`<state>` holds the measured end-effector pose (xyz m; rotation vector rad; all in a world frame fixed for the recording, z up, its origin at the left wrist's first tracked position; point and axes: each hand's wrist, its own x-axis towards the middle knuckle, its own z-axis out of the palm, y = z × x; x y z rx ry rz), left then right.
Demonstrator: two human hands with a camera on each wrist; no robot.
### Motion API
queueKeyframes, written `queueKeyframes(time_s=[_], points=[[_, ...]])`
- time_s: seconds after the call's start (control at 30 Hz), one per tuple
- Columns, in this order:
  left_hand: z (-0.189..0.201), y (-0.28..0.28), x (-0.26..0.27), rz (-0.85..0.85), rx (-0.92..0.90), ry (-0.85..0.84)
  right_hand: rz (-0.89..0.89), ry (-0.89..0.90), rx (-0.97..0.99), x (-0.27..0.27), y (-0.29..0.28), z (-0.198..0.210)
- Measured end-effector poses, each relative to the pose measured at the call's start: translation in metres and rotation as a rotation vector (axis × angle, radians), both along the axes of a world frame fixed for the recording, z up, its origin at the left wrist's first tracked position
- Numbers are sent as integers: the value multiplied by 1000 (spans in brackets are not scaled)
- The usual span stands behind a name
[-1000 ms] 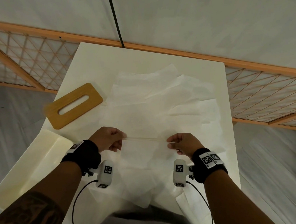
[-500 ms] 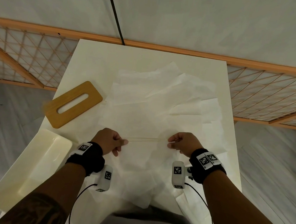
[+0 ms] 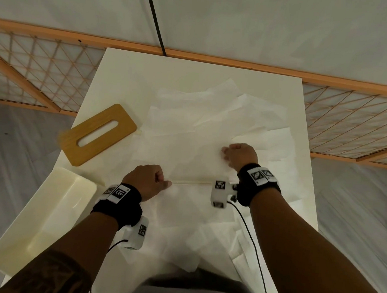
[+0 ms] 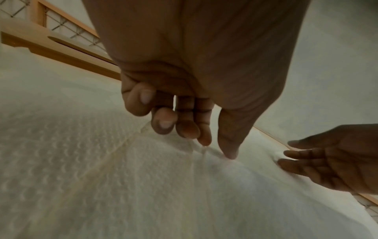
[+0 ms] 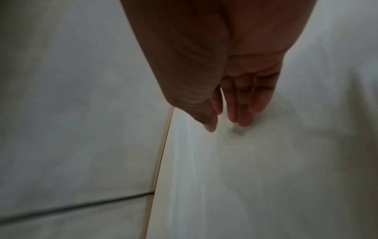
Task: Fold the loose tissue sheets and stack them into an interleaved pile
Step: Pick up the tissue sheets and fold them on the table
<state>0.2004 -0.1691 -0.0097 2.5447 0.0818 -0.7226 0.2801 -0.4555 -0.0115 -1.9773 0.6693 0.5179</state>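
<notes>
Fold edge of the thin white tissue sheet (image 3: 186, 166) lies under the left hand (image 3: 145, 179), whose thumb and forefinger pinch its end. The right hand (image 3: 241, 155), beyond the fold, rests straight fingers (image 5: 241, 113) on the same sheet.

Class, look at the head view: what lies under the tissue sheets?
The white table shows around the tissue sheets, so they lie on it. Under the overlapping layers, anything else is covered. Both the left hand and right hand rest on top.

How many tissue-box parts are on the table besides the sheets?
2: a wooden slotted lid left of the sheets, and a cream tray at the near-left corner. None looks hidden.
</notes>
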Motion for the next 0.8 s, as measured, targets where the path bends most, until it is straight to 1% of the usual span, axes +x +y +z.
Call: queueKeyframes(time_s=[0.07, 0.13, 0.2, 0.27, 0.33, 0.43, 0.5, 0.53, 0.63, 0.67, 0.73, 0.8], points=[[1, -1, 0, -4, 0, -16, -113, 11, 122, 15, 1, -7], [2, -1, 1, -11, -1, -29, -218, 59, 173, 23, 4, 0], [3, -2, 1, -7, -7, -39, -291, 139, 140, 33, 5, 4], [2, -2, 2, -3, -14, -44, -286, 176, 60, 41, 5, 5], [2, -3, 4, 5, -29, -54, -304, 176, 70, 45, 6, 6], [3, -1, 9, 41, -61, -79, -310, 119, 102, 47, -3, -7], [4, 1, 12, 56, -80, -88, -339, 35, 165, 41, -7, -9], [4, 2, 14, 61, -86, -91, -348, -4, 157, 37, -9, -9], [5, 3, 20, 68, -95, -92, -342, -75, -17, 25, -19, -10], [5, 2, 22, 64, -96, -90, -340, -102, -36, 22, -21, -9], [8, -2, 24, 54, -92, -91, -338, -174, -60, 16, -28, -3], [14, -7, 25, 59, -94, -111, -375, -276, -2, 10, -29, 15]])
